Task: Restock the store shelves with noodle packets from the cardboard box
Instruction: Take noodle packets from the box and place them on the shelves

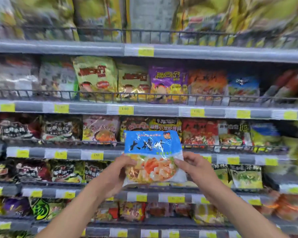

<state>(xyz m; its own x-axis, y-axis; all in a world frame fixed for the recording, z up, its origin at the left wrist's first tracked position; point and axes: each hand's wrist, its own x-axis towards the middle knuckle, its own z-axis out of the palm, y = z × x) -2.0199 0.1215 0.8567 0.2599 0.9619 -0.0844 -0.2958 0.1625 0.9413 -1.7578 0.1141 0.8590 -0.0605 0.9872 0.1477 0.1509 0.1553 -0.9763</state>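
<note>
I hold one blue noodle packet (152,155) upright in front of the shelves, its lower half showing a picture of noodles. My left hand (118,170) grips its lower left edge and my right hand (193,166) grips its lower right edge. The packet hangs level with the third and fourth shelf rows, covering part of the gap behind it. The cardboard box is out of view.
Grey shelves (144,110) with wire front rails (127,97) and yellow price tags (126,109) fill the view, stocked with many coloured noodle packets. A purple packet (168,83) stands above, green packets (244,176) to the right.
</note>
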